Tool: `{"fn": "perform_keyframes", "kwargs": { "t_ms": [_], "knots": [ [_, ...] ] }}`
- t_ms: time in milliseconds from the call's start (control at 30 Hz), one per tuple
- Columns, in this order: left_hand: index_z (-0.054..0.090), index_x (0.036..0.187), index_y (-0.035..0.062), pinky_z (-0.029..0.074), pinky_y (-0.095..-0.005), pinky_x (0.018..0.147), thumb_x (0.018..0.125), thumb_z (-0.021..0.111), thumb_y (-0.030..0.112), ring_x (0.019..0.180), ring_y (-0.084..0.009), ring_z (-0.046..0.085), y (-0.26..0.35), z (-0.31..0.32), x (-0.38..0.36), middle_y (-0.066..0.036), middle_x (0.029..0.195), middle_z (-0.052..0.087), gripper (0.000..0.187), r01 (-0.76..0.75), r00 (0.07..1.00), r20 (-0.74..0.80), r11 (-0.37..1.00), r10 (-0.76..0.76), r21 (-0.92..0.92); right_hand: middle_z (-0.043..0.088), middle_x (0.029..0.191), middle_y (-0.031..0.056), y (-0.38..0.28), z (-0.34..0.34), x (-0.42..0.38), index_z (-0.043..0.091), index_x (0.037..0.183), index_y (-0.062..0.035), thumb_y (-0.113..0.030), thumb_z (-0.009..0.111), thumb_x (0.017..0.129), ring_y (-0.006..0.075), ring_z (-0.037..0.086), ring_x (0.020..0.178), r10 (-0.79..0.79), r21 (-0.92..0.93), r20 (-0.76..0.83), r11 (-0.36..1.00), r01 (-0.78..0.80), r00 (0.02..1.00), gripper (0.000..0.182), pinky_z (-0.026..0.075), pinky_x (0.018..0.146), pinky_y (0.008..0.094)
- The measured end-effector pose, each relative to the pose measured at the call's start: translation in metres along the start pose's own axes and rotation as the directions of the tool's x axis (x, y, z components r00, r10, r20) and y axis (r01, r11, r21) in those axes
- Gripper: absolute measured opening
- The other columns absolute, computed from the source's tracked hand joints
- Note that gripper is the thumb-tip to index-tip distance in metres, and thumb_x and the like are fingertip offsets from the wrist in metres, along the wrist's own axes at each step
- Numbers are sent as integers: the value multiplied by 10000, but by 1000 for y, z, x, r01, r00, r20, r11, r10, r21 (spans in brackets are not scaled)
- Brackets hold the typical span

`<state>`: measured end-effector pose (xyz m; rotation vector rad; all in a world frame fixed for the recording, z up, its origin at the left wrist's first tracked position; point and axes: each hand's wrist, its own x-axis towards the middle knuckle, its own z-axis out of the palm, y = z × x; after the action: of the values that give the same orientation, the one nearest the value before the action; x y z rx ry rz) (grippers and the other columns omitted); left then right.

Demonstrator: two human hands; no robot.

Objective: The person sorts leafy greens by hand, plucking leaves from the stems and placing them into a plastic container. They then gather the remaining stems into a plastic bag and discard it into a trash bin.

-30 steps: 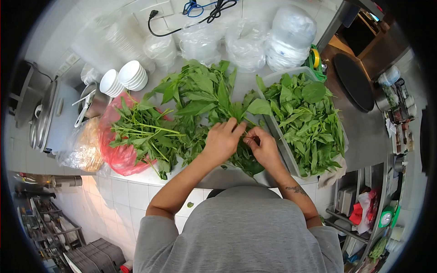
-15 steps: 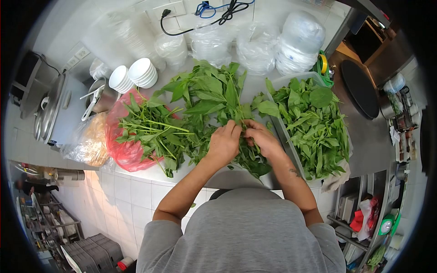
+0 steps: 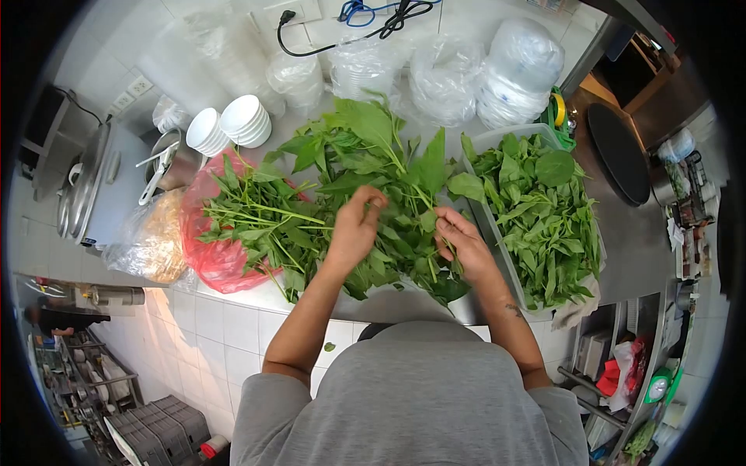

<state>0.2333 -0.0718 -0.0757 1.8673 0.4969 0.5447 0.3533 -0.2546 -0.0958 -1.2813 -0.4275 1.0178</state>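
Toward the left end of the counter (image 3: 629, 256), we are seeing a red bag (image 3: 208, 260) lying near the front edge, spreading partly beneath a bunch (image 3: 260, 213) of stems, probably keeping it together. White cups (image 3: 249, 128) are standing in stacks farther back, likely leaving the front edge free for handling. Mid-counter, a leafy pile (image 3: 342, 159) is spreading toward the front edge, seemingly for easy reach. Our left hand (image 3: 352, 237) is hovering over it, fingers loosely curled; blur is hiding the fingertips, so we cannot tell whether they are holding anything. Our right hand (image 3: 466, 247) is pinching a stem (image 3: 423, 196) over the pile's right side, apparently steadying it, leaves uppermost. Just beside, toward the counter's right end, a tub (image 3: 498, 252) is containing loose leaves (image 3: 544, 213), its walls presumably stopping them from scattering.
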Motion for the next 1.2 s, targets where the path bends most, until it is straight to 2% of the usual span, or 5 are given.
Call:
{"fn": "perform_keyframes", "kwargs": {
  "t_ms": [100, 300, 400, 800, 1200],
  "knots": [
    [569, 1096, 22, 420, -296, 881, 935, 525, 90, 951, -173, 557, -8, 17, -2, -93, 987, 619, 180, 42, 984, 172, 999, -37, -21, 499, 876, 7, 19, -10, 10, 561, 1196, 12, -165, 473, 988, 98, 501, 776, -266, -276, 37, 924, 265, 963, 287, 430, 705, 233],
    [499, 1322, 133, 484, -467, 806, 779, 589, 83, 927, -411, 612, -29, 47, 6, -238, 1033, 637, 553, -7, 901, 367, 838, -231, 545, 556, 946, -11, -11, -6, -4, 564, 1253, -21, -101, 466, 979, 89, 492, 814, -105, -230, -5, 968, 101, 994, 302, 420, 767, 230],
    [493, 1322, 134, 487, -475, 783, 779, 591, 93, 909, -410, 618, -58, 48, 3, -217, 982, 654, 554, -153, 906, 420, 874, -63, 461, 584, 955, -9, -25, -5, -7, 562, 1280, -36, -80, 459, 976, 77, 482, 771, -137, -207, 19, 969, 138, 990, 324, 417, 726, 216],
    [614, 921, 23, 487, -414, 662, 823, 638, 66, 775, -370, 630, 20, -6, -26, -187, 830, 635, 110, -244, 951, 274, 885, 140, 396, 519, 800, -62, -15, -17, -7, 591, 1239, -50, -116, 450, 991, 31, 420, 642, -37, -139, 2, 990, 37, 999, 294, 336, 580, 180],
    [609, 1035, 30, 464, -397, 615, 758, 611, -43, 731, -308, 580, 63, -58, 12, -128, 858, 502, 286, -417, 876, 124, 600, 467, 683, 482, 750, -69, -12, -9, -10, 630, 1184, -61, -139, 470, 989, 32, 379, 615, -185, -339, 40, 922, 187, 982, 264, 306, 554, 187]
  ]
}}
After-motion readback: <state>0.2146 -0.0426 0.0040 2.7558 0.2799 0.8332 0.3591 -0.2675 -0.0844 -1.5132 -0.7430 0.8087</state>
